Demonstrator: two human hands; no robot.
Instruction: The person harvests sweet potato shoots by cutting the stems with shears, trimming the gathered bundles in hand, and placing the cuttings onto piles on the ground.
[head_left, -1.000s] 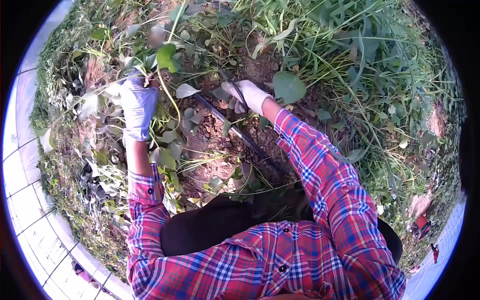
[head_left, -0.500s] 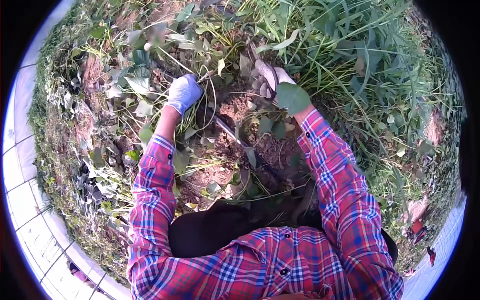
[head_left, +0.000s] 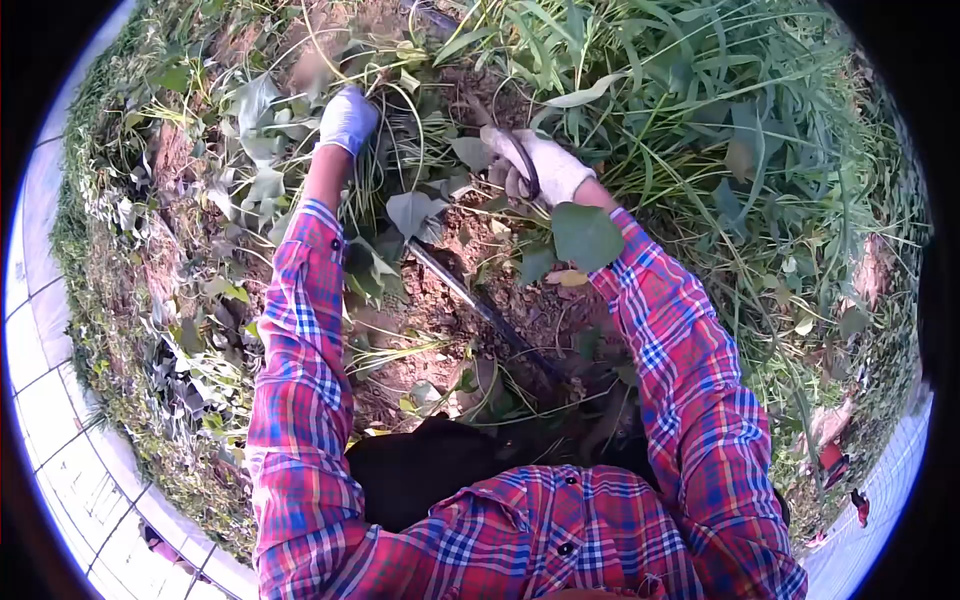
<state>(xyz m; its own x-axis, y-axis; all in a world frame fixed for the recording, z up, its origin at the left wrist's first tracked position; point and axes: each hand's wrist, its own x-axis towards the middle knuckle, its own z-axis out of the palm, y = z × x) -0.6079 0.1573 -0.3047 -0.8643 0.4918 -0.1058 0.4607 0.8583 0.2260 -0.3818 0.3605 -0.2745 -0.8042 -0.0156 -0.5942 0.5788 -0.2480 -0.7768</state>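
My left hand [head_left: 348, 120], in a pale thin glove, is closed around a bunch of green leafy vines [head_left: 418, 140] at upper left. Its fingertips are partly hidden among the stems. My right hand [head_left: 535, 168] wears a white glove with a grey palm side, its fingers curled. A dark curved strip [head_left: 526, 165] crosses that hand; what the fingers grip cannot be made out. One large heart-shaped leaf [head_left: 587, 236] lies over my right wrist. Between the arms, a dark thin pipe [head_left: 480, 308] runs slantwise over reddish soil [head_left: 440, 335].
Tall grass [head_left: 680, 110] grows thickly at the right. More leafy vines [head_left: 180, 330] cover the ground at left. A pale sheet with dark grid lines [head_left: 50, 360] borders the far left. Small red objects [head_left: 832, 458] lie at the lower right edge.
My left hand has moved up and slightly left with the vines, showing more of the pipe. My right hand has shifted slightly, still curled.
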